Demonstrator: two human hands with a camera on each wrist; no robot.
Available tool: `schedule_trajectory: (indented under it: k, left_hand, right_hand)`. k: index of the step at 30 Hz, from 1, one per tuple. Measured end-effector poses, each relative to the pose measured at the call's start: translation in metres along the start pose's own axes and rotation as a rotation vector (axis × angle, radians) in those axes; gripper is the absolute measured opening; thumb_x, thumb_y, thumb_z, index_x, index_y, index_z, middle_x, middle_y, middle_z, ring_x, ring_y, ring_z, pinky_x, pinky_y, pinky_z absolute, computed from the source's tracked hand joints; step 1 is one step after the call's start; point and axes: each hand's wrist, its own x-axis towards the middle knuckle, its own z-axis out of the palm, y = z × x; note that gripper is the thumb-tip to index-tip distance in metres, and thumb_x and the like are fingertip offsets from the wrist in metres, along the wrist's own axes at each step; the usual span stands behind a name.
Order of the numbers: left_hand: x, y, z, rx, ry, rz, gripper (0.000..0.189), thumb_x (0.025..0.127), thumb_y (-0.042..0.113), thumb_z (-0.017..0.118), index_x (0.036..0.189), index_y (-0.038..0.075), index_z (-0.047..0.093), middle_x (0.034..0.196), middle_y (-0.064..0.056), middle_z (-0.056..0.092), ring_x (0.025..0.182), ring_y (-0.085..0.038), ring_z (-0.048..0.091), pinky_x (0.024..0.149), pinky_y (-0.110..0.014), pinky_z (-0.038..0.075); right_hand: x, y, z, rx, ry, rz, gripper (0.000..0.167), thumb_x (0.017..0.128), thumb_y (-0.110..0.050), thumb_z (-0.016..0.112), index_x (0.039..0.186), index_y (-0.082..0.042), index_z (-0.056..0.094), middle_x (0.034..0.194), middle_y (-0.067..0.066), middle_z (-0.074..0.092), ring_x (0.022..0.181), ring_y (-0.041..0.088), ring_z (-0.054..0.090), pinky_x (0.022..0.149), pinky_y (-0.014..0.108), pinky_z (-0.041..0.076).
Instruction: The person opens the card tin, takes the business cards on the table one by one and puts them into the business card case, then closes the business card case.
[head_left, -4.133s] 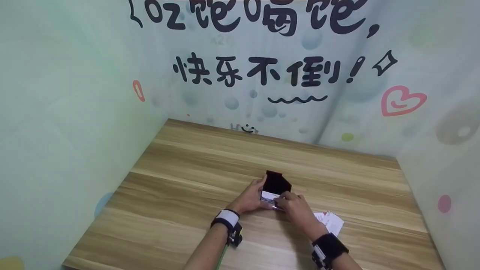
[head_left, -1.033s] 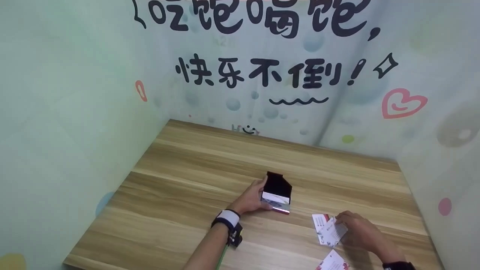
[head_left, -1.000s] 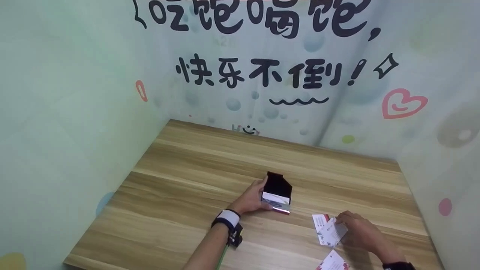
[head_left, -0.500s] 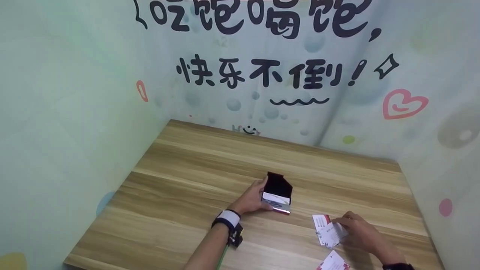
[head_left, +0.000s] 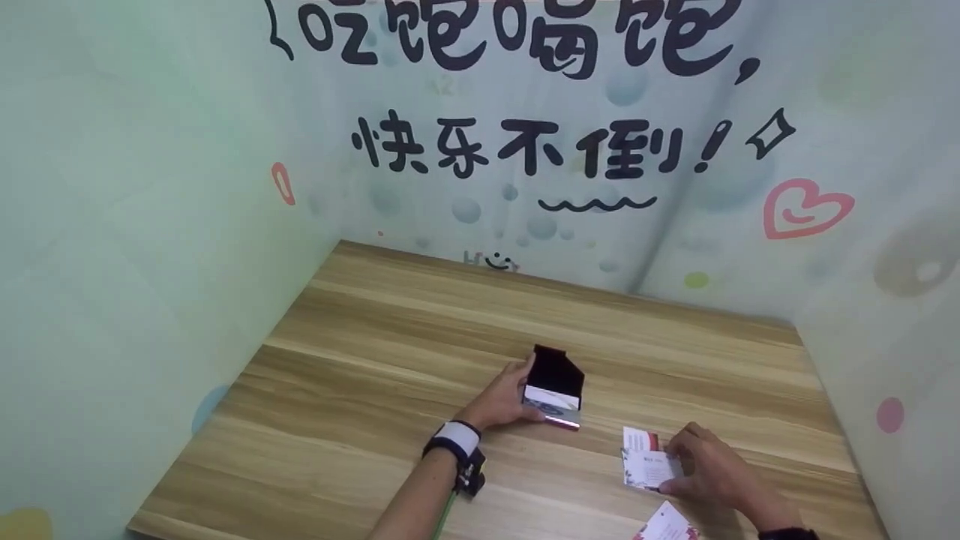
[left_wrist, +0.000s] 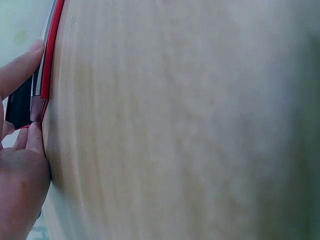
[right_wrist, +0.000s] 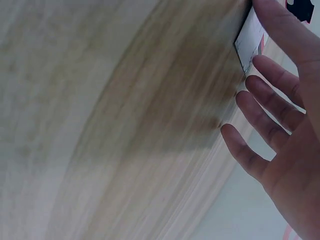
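My left hand [head_left: 501, 397] grips an open card case [head_left: 556, 369] on the table. The case has a black inside lid and white cards [head_left: 551, 398] within. In the left wrist view its red outer edge [left_wrist: 49, 65] shows, with the thumb on the metal rim. Over to the right, my right hand [head_left: 716, 471] holds a white business card [head_left: 649, 469] at its right end, thumb on the near edge and forefinger on the far one. Beneath it lies another card with a red corner [head_left: 639, 438], partly covered. The right wrist view shows the other fingers spread apart.
A further card with red print [head_left: 666, 523] lies nearer me, cut off by the frame's lower edge. The wood-grain table [head_left: 390, 337] meets printed fabric walls [head_left: 465, 214] at the back and sides.
My right hand left the case and went right to the loose cards. Over the last second the upper card has turned level and shifted slightly left. My left hand stays on the case.
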Motion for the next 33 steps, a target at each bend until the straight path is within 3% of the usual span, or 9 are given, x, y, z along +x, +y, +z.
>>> schedule_trajectory:
  k: [9,20,25,33]
  left_hand:
    - [-0.001,0.000,0.000,0.001,0.002,0.001,0.112,0.074,0.013,0.088,0.160,0.006,0.016,0.155,-0.029,0.030,0.141,-0.037,0.043,0.123,-0.043,0.029]
    - [0.000,0.001,0.000,-0.013,0.004,0.024,0.112,0.074,0.011,0.087,0.159,0.005,0.015,0.152,-0.027,0.033,0.140,-0.036,0.043,0.122,-0.042,0.031]
    - [-0.001,0.002,0.000,-0.012,0.002,0.033,0.112,0.074,0.010,0.087,0.159,0.003,0.015,0.150,-0.027,0.034,0.140,-0.035,0.044,0.123,-0.041,0.030]
    - [-0.001,0.002,0.000,0.016,0.008,0.031,0.112,0.073,0.012,0.087,0.159,0.003,0.016,0.150,-0.028,0.035,0.140,-0.036,0.041,0.123,-0.043,0.028]
  right_hand:
    - [-0.001,-0.001,0.003,0.067,0.011,0.041,0.056,0.063,-0.044,0.092,0.098,-0.010,0.064,0.095,-0.002,0.058,0.083,0.009,0.054,0.069,0.024,0.048]
    - [-0.005,0.003,0.011,0.020,0.207,-0.150,0.054,0.063,-0.044,0.092,0.099,-0.009,0.073,0.094,-0.004,0.058,0.076,0.006,0.053,0.061,0.021,0.045]
    - [-0.005,0.001,0.011,0.011,0.216,-0.140,0.054,0.063,-0.044,0.091,0.099,-0.008,0.074,0.094,-0.005,0.058,0.077,0.004,0.054,0.061,0.021,0.046]
    - [-0.001,-0.002,0.004,0.010,0.156,-0.075,0.051,0.068,-0.042,0.089,0.102,-0.008,0.074,0.093,-0.004,0.060,0.073,0.003,0.050,0.059,0.020,0.042]
